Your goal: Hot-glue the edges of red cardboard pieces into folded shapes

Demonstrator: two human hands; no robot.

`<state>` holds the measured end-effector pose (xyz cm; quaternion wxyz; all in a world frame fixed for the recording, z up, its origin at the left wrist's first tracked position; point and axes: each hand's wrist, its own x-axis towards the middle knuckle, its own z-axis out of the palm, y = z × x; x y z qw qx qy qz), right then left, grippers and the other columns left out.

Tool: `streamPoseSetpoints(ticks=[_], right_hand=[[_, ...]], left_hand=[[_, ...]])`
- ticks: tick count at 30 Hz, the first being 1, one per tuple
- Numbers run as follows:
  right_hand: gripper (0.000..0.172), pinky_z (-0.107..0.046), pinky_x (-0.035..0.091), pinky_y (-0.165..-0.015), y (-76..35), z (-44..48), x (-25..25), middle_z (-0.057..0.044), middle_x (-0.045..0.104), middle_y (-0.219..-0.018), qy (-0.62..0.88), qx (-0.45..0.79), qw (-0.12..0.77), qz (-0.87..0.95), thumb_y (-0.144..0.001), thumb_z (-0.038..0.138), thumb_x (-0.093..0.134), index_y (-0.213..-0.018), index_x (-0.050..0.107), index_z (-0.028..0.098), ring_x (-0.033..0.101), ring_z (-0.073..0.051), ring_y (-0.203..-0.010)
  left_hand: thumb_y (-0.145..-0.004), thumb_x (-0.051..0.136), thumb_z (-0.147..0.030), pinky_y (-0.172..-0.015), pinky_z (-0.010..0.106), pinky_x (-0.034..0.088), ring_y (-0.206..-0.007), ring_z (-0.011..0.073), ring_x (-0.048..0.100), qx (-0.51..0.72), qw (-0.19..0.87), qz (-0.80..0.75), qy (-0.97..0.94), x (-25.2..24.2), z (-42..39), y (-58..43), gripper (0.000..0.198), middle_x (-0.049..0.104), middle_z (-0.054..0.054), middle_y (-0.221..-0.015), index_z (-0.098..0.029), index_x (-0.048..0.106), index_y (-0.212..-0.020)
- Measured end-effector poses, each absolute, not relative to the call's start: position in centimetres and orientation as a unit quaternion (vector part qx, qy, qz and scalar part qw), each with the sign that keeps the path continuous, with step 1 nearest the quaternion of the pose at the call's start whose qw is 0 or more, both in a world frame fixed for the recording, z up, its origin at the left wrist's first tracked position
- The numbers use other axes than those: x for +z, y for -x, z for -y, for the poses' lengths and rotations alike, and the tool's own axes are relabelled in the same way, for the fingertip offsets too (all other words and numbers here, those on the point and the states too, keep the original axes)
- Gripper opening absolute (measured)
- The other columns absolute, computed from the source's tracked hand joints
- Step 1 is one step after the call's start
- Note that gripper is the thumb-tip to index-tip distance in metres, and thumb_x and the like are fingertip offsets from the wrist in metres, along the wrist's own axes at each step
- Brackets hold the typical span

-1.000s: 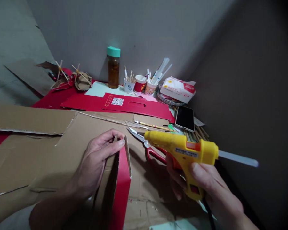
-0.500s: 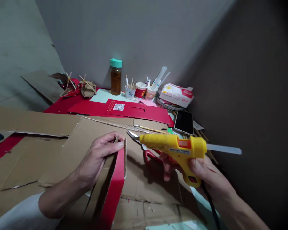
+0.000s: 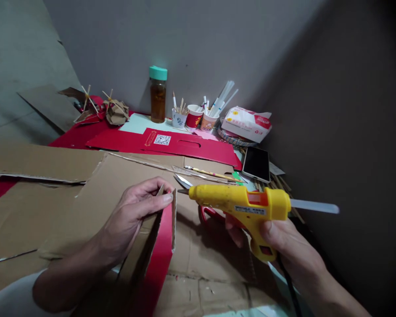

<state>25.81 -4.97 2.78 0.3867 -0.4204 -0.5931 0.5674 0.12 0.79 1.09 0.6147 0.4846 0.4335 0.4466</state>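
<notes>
My left hand [image 3: 137, 218] pinches the upper end of a folded red cardboard piece [image 3: 159, 255], thumb on the near face and fingers behind it. Brown inner faces of the piece show along its left side. In my right hand [image 3: 284, 246] is a yellow hot glue gun [image 3: 237, 204], gripped by its handle. Its metal nozzle points left, right by the cardboard's top edge; whether they touch I cannot tell. A clear glue stick [image 3: 315, 205] juts from the gun's rear. Red-handled scissors [image 3: 208, 214] lie beneath the gun, partly hidden.
Brown cardboard sheets [image 3: 125, 176] cover the table. Behind them lie a red card strip [image 3: 204, 149], a pencil [image 3: 211, 173] and a phone [image 3: 256, 164]. A teal-lidded bottle [image 3: 158, 99], paper cups with sticks and pens [image 3: 194, 118], and a tissue pack [image 3: 247, 123] stand by the wall.
The glue gun's nozzle has come closer to the top edge of the red cardboard piece. My left hand keeps its hold. The view has shifted slightly.
</notes>
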Motion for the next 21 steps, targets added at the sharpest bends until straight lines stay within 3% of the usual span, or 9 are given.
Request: streamPoseSetpoints(ticks=[5,11,16,21], right_hand=[[0.033,-0.024,0.042,-0.064,-25.51,5.21,3.22,-0.002,0.064,-0.085,0.428,0.566,0.394,0.584,-0.098,0.051,0.052,-0.102,0.073,0.026,0.055,-0.016,-0.075],[0.035,-0.029,0.044,-0.065,-25.85,5.30,2.72,-0.005,0.068,-0.089,0.456,0.545,0.397,0.581,-0.097,0.052,0.052,-0.102,0.073,0.025,0.058,-0.020,-0.075],[0.043,-0.030,0.044,-0.063,-25.51,5.41,3.30,-0.006,0.068,-0.084,0.485,0.533,0.390,0.573,-0.093,0.060,0.055,-0.094,0.075,0.022,0.057,-0.021,-0.074],[0.038,-0.030,0.046,-0.067,-25.43,5.58,3.47,-0.005,0.067,-0.084,0.486,0.546,0.393,0.558,-0.093,0.057,0.058,-0.098,0.075,0.024,0.059,-0.021,-0.076]], left_hand=[[-0.076,0.074,-0.037,-0.062,0.023,0.037,-0.067,0.0141,0.046,0.436,0.623,-0.441,-0.476,1.19,-0.68,-0.11,0.017,0.056,-0.003,-0.068,-0.022,0.068,-0.073],[-0.077,0.074,-0.034,-0.053,0.023,0.035,-0.060,0.0129,0.046,0.432,0.654,-0.423,-0.455,1.12,-0.48,-0.12,0.012,0.059,-0.003,-0.066,-0.023,0.068,-0.075],[-0.076,0.075,-0.034,-0.057,0.022,0.038,-0.064,0.0140,0.051,0.441,0.644,-0.427,-0.456,0.90,-0.65,-0.18,0.012,0.063,-0.002,-0.067,-0.024,0.069,-0.075],[-0.074,0.075,-0.033,-0.056,0.021,0.038,-0.063,0.0135,0.051,0.443,0.642,-0.427,-0.457,0.86,-0.72,-0.14,0.009,0.063,-0.002,-0.067,-0.025,0.071,-0.073]])
